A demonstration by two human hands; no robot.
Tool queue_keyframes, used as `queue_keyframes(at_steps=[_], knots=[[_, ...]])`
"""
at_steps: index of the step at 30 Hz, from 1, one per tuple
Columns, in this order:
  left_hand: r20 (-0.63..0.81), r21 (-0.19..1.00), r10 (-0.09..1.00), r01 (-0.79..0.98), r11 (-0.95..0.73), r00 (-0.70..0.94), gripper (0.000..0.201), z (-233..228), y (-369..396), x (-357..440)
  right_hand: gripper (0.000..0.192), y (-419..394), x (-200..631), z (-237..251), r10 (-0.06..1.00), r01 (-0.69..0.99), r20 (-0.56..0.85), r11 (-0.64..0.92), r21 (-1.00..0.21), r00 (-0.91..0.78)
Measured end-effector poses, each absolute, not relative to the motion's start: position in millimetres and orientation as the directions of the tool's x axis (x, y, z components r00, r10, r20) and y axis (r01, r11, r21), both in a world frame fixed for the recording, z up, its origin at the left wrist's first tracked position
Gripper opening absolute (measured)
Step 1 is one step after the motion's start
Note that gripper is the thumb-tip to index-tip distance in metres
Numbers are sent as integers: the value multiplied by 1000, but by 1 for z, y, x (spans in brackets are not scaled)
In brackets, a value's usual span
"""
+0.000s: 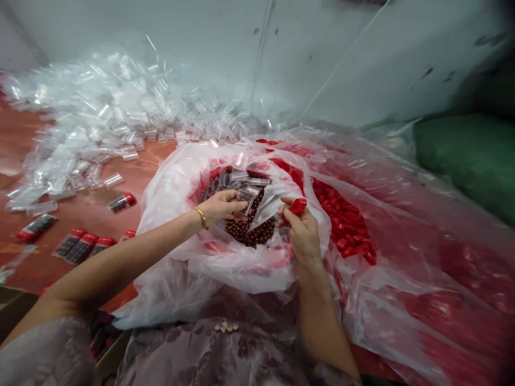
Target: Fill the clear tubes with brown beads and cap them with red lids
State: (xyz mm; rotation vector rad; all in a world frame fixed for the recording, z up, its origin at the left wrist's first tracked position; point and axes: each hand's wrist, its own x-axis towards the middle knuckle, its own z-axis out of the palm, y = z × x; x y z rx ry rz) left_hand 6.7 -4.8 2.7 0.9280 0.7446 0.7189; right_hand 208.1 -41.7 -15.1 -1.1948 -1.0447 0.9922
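My left hand (223,206) grips a clear plastic tube (250,198) above an open white plastic bag (161,209). To the right, my right hand (303,228) holds a red cap (298,206) between thumb and fingers, apart from the tube. Brown round beads (261,235) fill the bag beneath both hands. Several loose clear tubes (216,185) lie on those beads at the far side. Part of the beads is hidden by my left hand and by a fold of plastic.
Clear tubes (108,112) are heaped along the wall. Filled tubes with red caps (82,247) lie on the reddish table (24,136) at left. More red caps (346,225) sit in a translucent bag on the right. Behind it is a green sack (466,155).
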Motion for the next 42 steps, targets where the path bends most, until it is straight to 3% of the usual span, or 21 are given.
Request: queue_keyframes(at_steps=[6,11,18,23,29,37,42], knots=[[-198,894,816,-241,377,543,47,-1,-21,-2,24,-43,208,-17,983,-1,55,57,-998,177],[-125,914,846,-271,301,518,41,2,-28,-1,35,-41,204,-17,996,23,-11,-13,-1000,86],[-222,897,785,-194,397,578,42,3,-33,-11,49,-38,201,-20,995,132,-20,-33,-991,101],[-285,884,823,-198,424,491,34,2,-34,-8,47,-38,200,-20,999,177,13,4,-984,50],[-234,907,877,-232,353,420,30,0,-35,-4,48,-41,201,-18,999,122,9,4,-993,43],[-271,881,777,-180,438,568,30,2,-33,-8,36,-42,200,-17,998,188,62,61,-980,-1],[-240,912,783,-143,385,574,33,3,-35,-4,36,-43,199,-17,997,36,35,38,-999,-69]])
